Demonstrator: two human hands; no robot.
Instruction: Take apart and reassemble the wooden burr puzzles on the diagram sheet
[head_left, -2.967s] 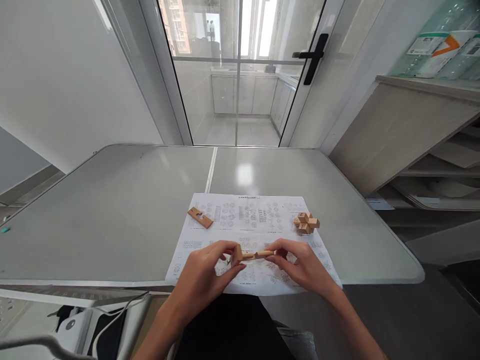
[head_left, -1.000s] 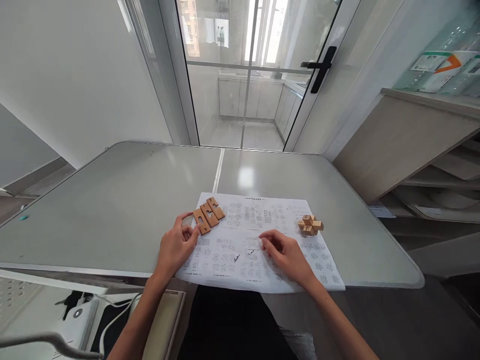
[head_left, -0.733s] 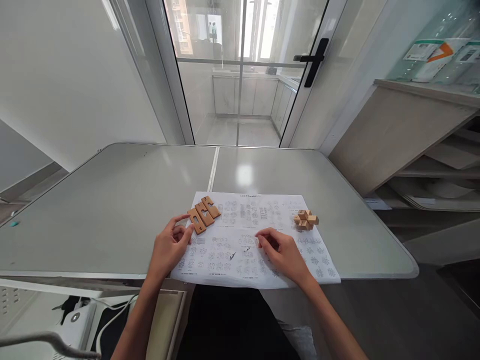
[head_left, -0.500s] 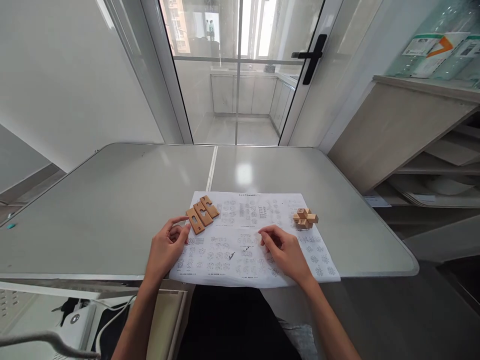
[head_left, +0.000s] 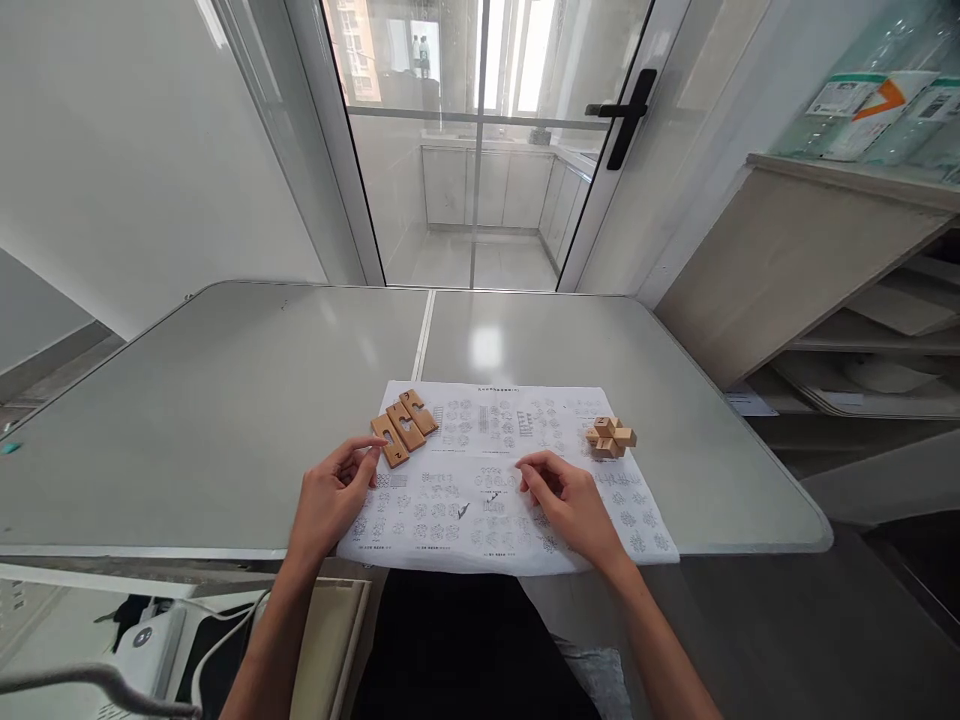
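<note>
Three flat notched wooden pieces [head_left: 403, 425] lie side by side on the upper left of a printed paper sheet [head_left: 510, 470]. My left hand [head_left: 330, 495] rests just below them, fingers loosely curled, its fingertips almost at the nearest piece and holding nothing. My right hand [head_left: 566, 500] lies on the middle of the sheet with fingers bent and apart, empty. An assembled wooden cross puzzle [head_left: 611, 437] sits on the sheet's right side, a little beyond my right hand.
The sheet lies on a grey folding table [head_left: 247, 400] with a centre seam. A glass door with a black handle [head_left: 628, 115] stands behind it. Wooden shelving [head_left: 825, 270] is at the right. A white device and cable [head_left: 150, 640] sit below the table's left edge.
Three seconds ago both hands held a wooden piece together over the sheet. Now three pieces lie at the upper left and both hands are empty; over the last second my left hand drew back slightly.
</note>
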